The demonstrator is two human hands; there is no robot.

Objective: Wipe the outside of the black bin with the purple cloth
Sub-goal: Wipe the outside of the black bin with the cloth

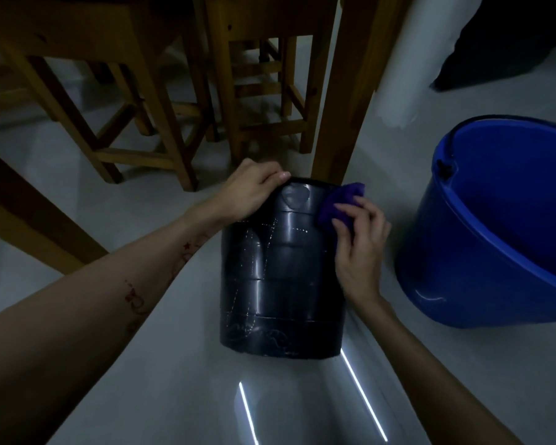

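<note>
The black bin (283,284) lies tipped on the pale floor, its ribbed side facing up and its rim end away from me. My left hand (249,192) grips the bin's far upper-left edge. My right hand (360,248) presses the bunched purple cloth (339,205) against the bin's upper right side, fingers curled over the cloth.
A large blue bucket (495,239) stands close on the right. Wooden stools (126,101) and a thick table leg (350,101) crowd the floor just beyond the bin. A dark shape (507,36) lies at the top right. Light strips reflect on the glossy floor (174,364) near me.
</note>
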